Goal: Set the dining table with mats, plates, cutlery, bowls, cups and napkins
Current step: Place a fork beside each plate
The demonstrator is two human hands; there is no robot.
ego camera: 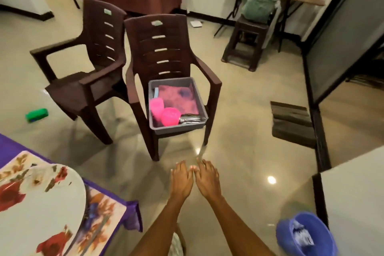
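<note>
Both hands are held out side by side, empty, above the floor: the left hand (181,181) and the right hand (207,178) show relaxed, slightly spread fingers, nothing gripped, with the inner fingertips almost touching.

The tray (198,97) is seen straight ahead of the hands and a little to their left, resting on the seat of the nearer of 2 chairs (160,48), well apart from both hands. Its long axis runs away from the hands, toward the chair back. In its near end lie a pink cup (156,107) and a pink bowl (170,116), touching each other, with cutlery (190,119) just right of the bowl (too blurred to count) and a pink cloth (179,97) beyond them.

The left hand is judged slightly nearer the cup and bowl; the right is nearer the cutlery.

Behind and to the left of the hands, a plate (41,203) is already set on a floral mat (104,214) on the table.
</note>
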